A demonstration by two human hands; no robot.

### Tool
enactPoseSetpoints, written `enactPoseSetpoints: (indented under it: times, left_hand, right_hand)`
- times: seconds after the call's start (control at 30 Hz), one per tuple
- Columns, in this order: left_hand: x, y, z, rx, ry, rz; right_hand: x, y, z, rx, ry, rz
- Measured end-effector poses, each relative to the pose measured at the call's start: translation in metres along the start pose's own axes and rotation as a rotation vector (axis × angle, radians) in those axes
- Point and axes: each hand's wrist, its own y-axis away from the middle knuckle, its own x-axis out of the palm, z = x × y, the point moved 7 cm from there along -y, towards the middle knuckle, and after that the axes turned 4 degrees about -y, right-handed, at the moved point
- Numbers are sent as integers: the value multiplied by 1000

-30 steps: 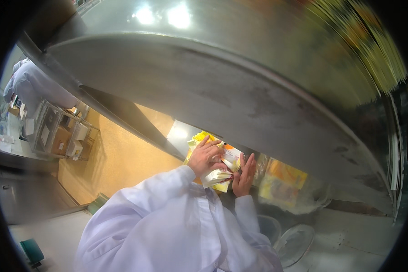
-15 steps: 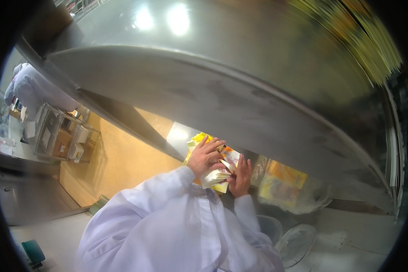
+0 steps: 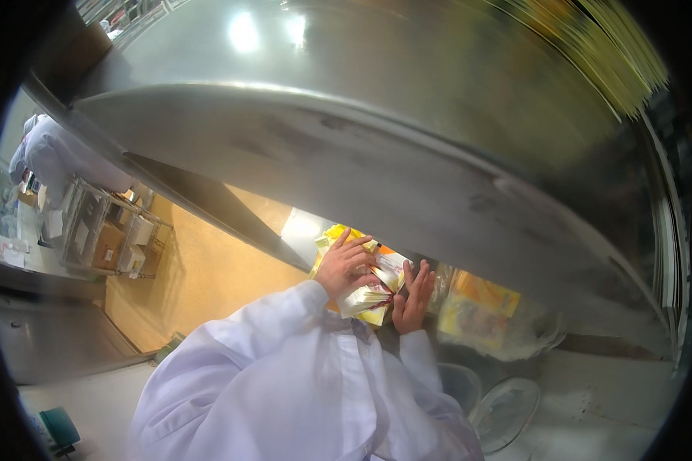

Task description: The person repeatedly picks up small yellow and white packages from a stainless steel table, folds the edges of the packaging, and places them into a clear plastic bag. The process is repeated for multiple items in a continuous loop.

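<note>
A stack of yellow-and-white printed paper pieces [image 3: 367, 298] lies in front of my body, its white edges fanned. Whether they are flat cards, cartons or packets I cannot tell. My left hand [image 3: 346, 266] rests over the left and upper part of the stack, fingers spread. My right hand [image 3: 414, 300] stands at the stack's right edge with fingers stretched upward and palm turned toward it. A small gap shows between this palm and the papers. More yellow printed material lies beneath and beyond the left hand.
A broad metal shelf [image 3: 284, 146] hangs over the far side of the work area. At right lie a clear plastic bag with yellow printed packs [image 3: 477, 307] and a clear round lid [image 3: 507, 415]. A wire rack cart [image 3: 115, 234] and a person in white [image 3: 61, 154] are at far left.
My right hand has shifted slightly right, away from the papers, its fingers straighter. The left hand stays over the stack with small finger movement. The fanned edges sit a little differently.
</note>
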Motion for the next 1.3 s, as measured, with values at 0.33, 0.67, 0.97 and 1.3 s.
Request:
enactPoseSetpoints:
  times: [0.33, 0.67, 0.97, 1.3]
  left_hand:
    - [3, 2, 3, -42, 31, 29]
    - [4, 6, -4, 44, -64, -101]
    - [1, 4, -3, -85, 2, 39]
    - [6, 3, -1, -100, 27, 84]
  right_hand:
    - [0, -1, 6, -30, -19, 50]
    - [2, 9, 2, 43, -100, 143]
    - [2, 20, -6, -33, -85, 123]
    - [-1, 16, -3, -17, -74, 157]
